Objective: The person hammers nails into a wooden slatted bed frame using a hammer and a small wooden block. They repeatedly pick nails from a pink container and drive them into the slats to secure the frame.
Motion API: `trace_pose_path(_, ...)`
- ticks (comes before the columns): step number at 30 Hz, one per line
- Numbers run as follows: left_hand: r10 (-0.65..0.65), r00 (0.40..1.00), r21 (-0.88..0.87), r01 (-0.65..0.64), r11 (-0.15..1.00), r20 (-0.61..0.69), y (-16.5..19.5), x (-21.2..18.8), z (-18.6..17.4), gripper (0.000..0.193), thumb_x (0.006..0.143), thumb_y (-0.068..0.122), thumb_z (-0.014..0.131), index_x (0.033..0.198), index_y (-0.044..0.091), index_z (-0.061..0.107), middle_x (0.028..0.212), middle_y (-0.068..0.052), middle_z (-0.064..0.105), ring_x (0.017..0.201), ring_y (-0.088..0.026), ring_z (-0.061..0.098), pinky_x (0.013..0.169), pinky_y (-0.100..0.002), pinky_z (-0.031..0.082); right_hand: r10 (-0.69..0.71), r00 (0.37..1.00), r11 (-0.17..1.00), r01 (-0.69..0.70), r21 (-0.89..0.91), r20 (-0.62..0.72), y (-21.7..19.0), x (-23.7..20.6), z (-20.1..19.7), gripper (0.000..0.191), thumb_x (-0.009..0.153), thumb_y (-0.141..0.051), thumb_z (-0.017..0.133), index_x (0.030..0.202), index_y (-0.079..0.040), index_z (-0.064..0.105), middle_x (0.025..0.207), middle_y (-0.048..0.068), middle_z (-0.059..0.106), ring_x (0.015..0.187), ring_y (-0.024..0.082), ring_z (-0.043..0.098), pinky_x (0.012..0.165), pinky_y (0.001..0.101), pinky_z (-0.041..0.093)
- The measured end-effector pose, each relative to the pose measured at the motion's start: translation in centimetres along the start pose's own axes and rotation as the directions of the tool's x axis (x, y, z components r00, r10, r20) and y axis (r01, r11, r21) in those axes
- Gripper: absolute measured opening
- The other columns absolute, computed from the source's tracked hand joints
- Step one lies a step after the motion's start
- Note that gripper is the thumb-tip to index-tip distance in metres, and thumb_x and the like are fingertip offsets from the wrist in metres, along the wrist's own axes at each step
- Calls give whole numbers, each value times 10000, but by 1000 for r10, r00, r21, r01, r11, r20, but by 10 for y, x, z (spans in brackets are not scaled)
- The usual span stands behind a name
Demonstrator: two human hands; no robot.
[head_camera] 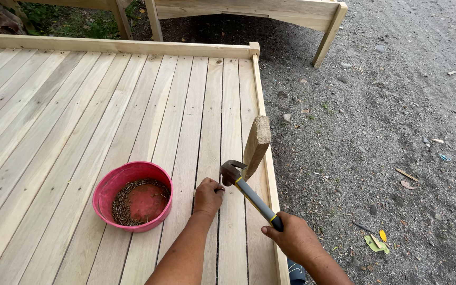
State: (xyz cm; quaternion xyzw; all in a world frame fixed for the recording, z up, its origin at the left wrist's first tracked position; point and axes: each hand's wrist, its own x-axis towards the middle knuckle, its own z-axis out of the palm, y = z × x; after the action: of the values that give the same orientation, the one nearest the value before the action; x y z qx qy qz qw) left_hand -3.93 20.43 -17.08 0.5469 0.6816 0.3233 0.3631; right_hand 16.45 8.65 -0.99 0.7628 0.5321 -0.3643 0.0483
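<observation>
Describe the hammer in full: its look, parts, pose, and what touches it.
The hammer is a claw hammer with a dark metal head, a grey handle and yellow bands near the head and at the grip. The right hand grips the handle's lower end, so the handle slants up and left. The head sits low over the wooden slats, beside the left hand, whose fingertips pinch something too small to make out. An upright wooden post stands just behind the head.

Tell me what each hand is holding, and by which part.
The right hand grips a hammer low on its handle. The left hand pinches something small against the boards; what it is cannot be told.
</observation>
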Motion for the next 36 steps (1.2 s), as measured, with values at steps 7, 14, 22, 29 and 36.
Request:
trace_pose_path(7, 46, 999, 48, -45, 998, -25, 23, -19, 13, 46, 816, 179, 815, 861, 178, 816, 964, 8, 674, 935, -167, 652, 866, -321, 557, -24, 998, 1000, 23, -14, -63, 5, -2, -4, 422, 916, -521, 706, 980, -104, 694, 713, 58, 696, 651, 188, 672, 663, 390, 572)
trace_pose_path(14, 22, 999, 243, -15, 970, -25, 32, -25, 21, 57, 843, 254, 801, 881, 212, 810, 994, 83, 680, 1045, -126, 601, 970, -286, 530, -12, 999, 1000, 11, -11, -43, 18, -10, -7, 367, 916, -505, 700, 1022, -154, 696, 705, 54, 699, 661, 181, 678, 690, 411, 561)
trace_pose_path(22, 44, 994, 233, -20, 972, -98, 30, -28, 24, 64, 815, 224, 820, 867, 188, 809, 974, 80, 696, 1018, -143, 613, 971, -292, 533, 27, 1000, 1000, -27, -1, -10, 26, -10, -7, 392, 936, -517, 685, 972, -126, 699, 676, 45, 665, 619, 176, 624, 642, 398, 531)
trace_pose_path(29, 110, 983, 189, -81, 979, -147, 26, -28, 27, 41, 804, 210, 823, 839, 189, 817, 959, 63, 702, 1018, -173, 612, 942, -321, 534, 14, 1000, 1000, -14, 2, -21, 28, -10, -8, 422, 940, -521, 683, 961, -100, 700, 667, 53, 654, 613, 175, 625, 633, 397, 521)
trace_pose_path(36, 122, 982, 254, -83, 964, -141, 23, -24, 30, 60, 815, 204, 820, 855, 162, 806, 984, 62, 692, 1032, -178, 602, 958, -328, 516, 31, 999, 999, -31, -16, -11, 29, -6, 0, 399, 943, -516, 679, 1002, -122, 691, 717, 43, 685, 670, 164, 672, 697, 390, 563)
